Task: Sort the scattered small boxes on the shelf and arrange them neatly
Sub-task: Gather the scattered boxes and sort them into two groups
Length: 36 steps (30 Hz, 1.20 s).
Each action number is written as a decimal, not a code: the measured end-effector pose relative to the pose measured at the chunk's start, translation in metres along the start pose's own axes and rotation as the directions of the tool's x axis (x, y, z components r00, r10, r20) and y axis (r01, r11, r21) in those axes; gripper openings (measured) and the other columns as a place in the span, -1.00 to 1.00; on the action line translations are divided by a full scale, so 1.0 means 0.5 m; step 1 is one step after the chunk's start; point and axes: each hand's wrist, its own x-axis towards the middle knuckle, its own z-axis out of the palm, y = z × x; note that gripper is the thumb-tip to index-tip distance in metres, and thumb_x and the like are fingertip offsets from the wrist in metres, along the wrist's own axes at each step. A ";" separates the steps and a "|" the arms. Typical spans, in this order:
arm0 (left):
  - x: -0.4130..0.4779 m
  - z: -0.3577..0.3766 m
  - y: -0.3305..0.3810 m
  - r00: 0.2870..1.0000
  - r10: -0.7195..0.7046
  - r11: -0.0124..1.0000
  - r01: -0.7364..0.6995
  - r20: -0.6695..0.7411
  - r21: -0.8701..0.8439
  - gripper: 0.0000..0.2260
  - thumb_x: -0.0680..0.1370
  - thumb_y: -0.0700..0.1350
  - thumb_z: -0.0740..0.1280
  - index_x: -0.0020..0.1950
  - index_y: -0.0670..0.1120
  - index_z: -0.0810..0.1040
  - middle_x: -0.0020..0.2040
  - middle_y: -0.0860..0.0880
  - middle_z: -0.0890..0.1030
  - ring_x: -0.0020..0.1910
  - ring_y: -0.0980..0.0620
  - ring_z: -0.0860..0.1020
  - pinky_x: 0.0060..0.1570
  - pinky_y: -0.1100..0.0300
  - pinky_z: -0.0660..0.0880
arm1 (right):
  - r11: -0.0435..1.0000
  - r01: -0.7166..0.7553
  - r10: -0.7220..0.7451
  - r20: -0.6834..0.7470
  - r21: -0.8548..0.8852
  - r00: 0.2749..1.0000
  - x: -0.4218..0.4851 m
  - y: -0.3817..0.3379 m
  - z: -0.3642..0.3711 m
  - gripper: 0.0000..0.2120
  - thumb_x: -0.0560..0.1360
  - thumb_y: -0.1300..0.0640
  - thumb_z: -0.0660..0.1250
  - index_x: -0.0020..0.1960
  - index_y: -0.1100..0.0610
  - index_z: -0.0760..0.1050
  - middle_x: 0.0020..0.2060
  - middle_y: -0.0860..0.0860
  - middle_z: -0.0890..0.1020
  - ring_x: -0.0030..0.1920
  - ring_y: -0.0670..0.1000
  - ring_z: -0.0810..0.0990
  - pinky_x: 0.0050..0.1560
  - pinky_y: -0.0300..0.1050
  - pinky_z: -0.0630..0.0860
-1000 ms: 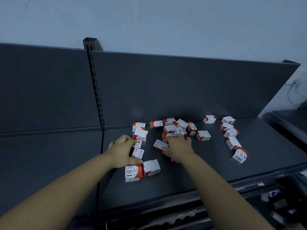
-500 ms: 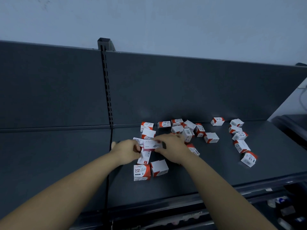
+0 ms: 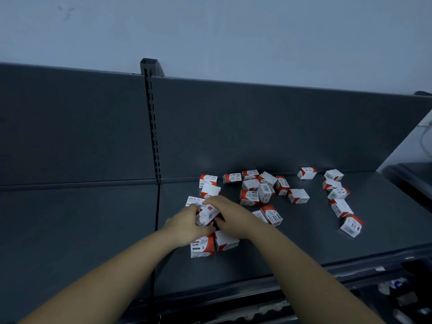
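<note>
Several small white-and-orange boxes lie scattered on a dark grey shelf (image 3: 292, 244). My left hand (image 3: 187, 224) and my right hand (image 3: 230, 217) meet over a small white staple box (image 3: 207, 215), both gripping it with curled fingers. A paper clips box (image 3: 203, 246) and another white box (image 3: 226, 240) stand side by side just below my hands. A flat white box marked 24/6 (image 3: 194, 200) peeks out above my left hand. A cluster of boxes (image 3: 257, 188) lies behind, and a loose column of boxes (image 3: 339, 199) runs down the right.
The shelf's upright back panel (image 3: 257, 127) rises behind the boxes. A slotted post (image 3: 152, 122) divides it from a bare shelf section (image 3: 77, 230) on the left. A lower shelf with small items (image 3: 397, 298) shows at the bottom right.
Both hands have come closer together toward me and lifted the small white box between them. The camera has shifted slightly.
</note>
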 end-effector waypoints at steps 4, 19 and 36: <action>-0.001 0.011 0.017 0.999 0.005 0.986 0.004 -0.052 0.169 -0.58 0.44 0.26 0.38 0.11 0.03 0.41 0.03 0.03 0.52 -0.01 0.00 0.55 -0.17 0.15 0.44 | 1.000 0.001 -0.001 -0.023 -0.011 1.000 -0.021 0.006 0.018 -0.49 0.60 0.25 0.18 0.50 -0.07 0.24 0.53 -0.11 0.22 0.37 0.02 0.42 0.34 -0.03 0.42; 0.006 0.038 0.047 0.992 0.034 0.945 0.007 -0.121 0.327 -0.57 0.49 0.09 0.37 0.29 -0.06 0.44 0.22 -0.05 0.49 0.20 -0.09 0.48 0.08 0.08 0.47 | 0.954 -0.188 0.151 -0.170 -0.234 0.974 -0.071 0.082 0.039 -0.60 0.68 -0.09 0.03 0.47 -0.02 0.29 0.51 -0.09 0.27 0.48 -0.02 0.27 0.51 0.17 0.07; 0.013 0.001 0.053 0.984 0.172 0.853 -0.130 -0.037 0.505 -0.62 0.51 0.12 0.38 0.27 0.02 0.51 0.22 0.05 0.56 0.16 0.01 0.53 0.12 0.11 0.44 | 0.914 -0.400 0.269 -0.640 -0.065 0.719 -0.151 0.169 -0.047 -0.79 0.57 0.10 0.25 0.16 0.01 0.57 0.13 -0.05 0.57 0.18 0.02 0.49 0.24 0.06 0.33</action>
